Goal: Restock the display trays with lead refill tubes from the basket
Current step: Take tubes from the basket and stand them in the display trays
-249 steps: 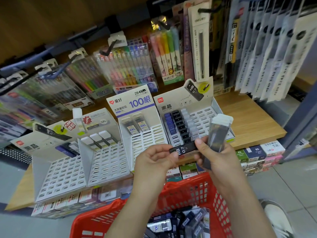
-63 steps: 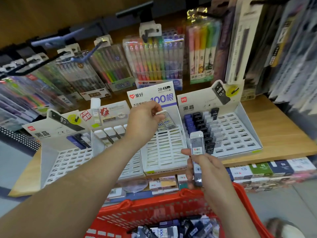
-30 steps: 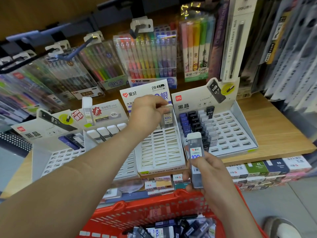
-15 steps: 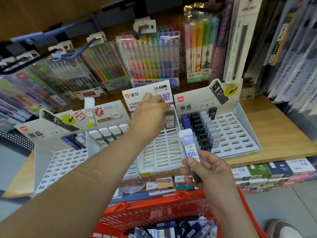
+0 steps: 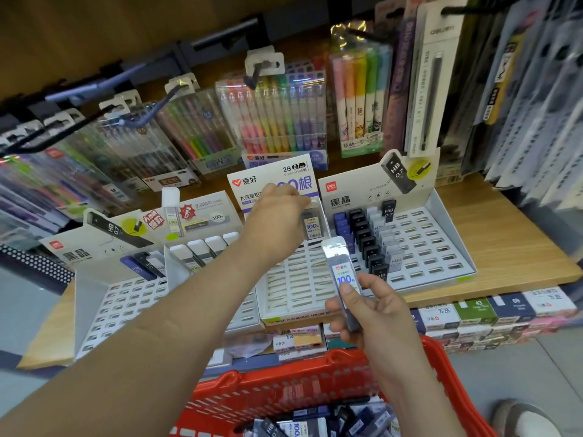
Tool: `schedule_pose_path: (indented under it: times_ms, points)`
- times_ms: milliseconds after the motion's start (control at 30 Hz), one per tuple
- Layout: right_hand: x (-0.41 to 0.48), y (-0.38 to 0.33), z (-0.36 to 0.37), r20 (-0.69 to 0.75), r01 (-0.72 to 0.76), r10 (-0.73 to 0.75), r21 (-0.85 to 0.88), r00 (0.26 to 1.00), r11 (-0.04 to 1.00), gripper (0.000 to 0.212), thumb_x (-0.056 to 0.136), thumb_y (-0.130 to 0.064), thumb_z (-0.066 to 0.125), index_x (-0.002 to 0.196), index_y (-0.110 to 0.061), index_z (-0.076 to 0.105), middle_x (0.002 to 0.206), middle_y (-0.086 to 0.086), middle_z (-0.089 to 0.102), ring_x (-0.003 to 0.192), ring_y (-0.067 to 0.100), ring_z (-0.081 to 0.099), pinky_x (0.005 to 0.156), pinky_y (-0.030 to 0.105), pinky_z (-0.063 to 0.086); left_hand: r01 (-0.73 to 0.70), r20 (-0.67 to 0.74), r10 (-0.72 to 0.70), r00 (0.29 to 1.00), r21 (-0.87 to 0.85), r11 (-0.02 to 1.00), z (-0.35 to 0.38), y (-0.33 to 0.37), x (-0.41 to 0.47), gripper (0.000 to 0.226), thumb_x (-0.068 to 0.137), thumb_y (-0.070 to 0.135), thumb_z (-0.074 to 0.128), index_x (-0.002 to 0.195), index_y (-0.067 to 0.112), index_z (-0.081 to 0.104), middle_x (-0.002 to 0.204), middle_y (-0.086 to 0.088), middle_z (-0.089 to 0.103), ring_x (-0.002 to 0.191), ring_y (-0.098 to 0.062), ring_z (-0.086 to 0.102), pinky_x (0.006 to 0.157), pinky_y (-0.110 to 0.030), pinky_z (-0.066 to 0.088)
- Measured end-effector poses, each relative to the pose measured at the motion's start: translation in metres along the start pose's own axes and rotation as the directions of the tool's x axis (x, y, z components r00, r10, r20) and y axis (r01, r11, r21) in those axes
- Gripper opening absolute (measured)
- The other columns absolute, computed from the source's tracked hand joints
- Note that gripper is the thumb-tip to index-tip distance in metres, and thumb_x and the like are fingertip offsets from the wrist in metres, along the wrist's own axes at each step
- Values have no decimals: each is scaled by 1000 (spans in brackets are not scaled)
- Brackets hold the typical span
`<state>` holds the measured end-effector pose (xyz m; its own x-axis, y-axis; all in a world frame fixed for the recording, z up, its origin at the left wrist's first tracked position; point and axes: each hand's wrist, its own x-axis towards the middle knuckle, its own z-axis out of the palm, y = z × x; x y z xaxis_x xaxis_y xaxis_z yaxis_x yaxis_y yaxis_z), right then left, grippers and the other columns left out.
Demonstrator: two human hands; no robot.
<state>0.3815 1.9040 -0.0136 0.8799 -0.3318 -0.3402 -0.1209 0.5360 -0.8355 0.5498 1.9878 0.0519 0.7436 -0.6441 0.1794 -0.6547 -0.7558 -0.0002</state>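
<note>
Tube point(image 5: 339, 268), grey with blue 100 label, pinched by right hand point(image 5: 378, 313); left hand point(image 5: 276, 216) pinches slotted tube point(image 5: 312, 225).

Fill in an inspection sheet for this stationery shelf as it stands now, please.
Surface: wooden shelf, bare at its right end.
Job's things: middle tray mostly empty; right tray holds rows of tubes on its left side; left trays hold a few at the back; red basket holds loose tubes.
Clutter: small boxes stacked under the shelf edge.
Hands: left hand pinches the top of a standing tube at the middle tray's back; right hand grips a spare tube roughly upright.
Cables: nothing seen.
Surroundings: pen packs hanging behind; a shoe at lower right.
</note>
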Motion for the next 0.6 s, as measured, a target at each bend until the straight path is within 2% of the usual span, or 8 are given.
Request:
schedule_pose_path:
  times_ms: [67,100,167,233,367,467,533,600]
  points:
    - [0,-1,3,-5,8,-8,-7,1000,1000,21,93,-20,62,113,-23,56,78,12,74,53,14,59,49,25,48,111,16,-111,994,-275,955,-4,6,-10,34,96,15,49,128,18,59,120,-2,58,110,-21,50,94,-29,40]
    - [0,-2,4,-4,8,-8,-11,1000,1000,20,93,-19,62,111,-24,57,77,11,74,53,13,59,49,25,48,184,78,-167,983,-460,869,-8,11,-18,30,97,19,50,125,20,61,113,1,62,102,-17,56,89,-28,44]
    - [1,-2,3,8,10,-9,-33,1000,999,19,92,-19,63,111,-23,59,75,11,73,54,13,59,50,25,48,320,284,-156,946,-737,596,-11,18,-35,23,96,24,55,115,19,66,92,4,66,77,-11,62,71,-27,53]
    - [2,1,3,28,20,-17,-84,999,996,21,92,-18,64,112,-21,62,75,10,74,56,14,62,54,26,50,398,396,-107,912,-790,466,-10,19,-51,23,91,20,63,111,11,67,81,-1,67,63,-11,62,62,-26,53]
    - [9,12,3,-58,144,-179,-376,982,915,12,93,-22,65,104,-24,69,87,-3,73,82,7,68,82,35,57,410,336,-244,910,-815,409,-12,4,-62,11,88,5,64,95,9,72,79,-8,69,64,-13,67,65,-22,55]
    - [11,17,2,-103,161,-320,-698,942,698,30,97,-27,58,127,-24,59,109,-9,61,99,6,57,90,34,51,351,194,-370,908,-837,421,-20,-14,-56,20,93,5,57,90,19,72,80,-8,73,70,-14,68,70,-26,57]
    - [10,20,2,-42,178,-367,-820,929,544,42,98,-23,54,140,-22,50,128,-3,53,115,14,51,98,33,46,307,89,-408,909,-803,510,-20,-23,-48,21,94,8,57,90,21,73,79,-7,73,69,-14,67,70,-26,59]
    - [8,22,5,34,185,-366,-904,930,385,47,99,-21,51,145,-23,45,139,-2,46,127,17,41,104,29,39,273,11,-407,914,-757,593,-17,-27,-41,26,93,13,60,83,33,73,75,-1,73,69,-16,68,74,-35,59]
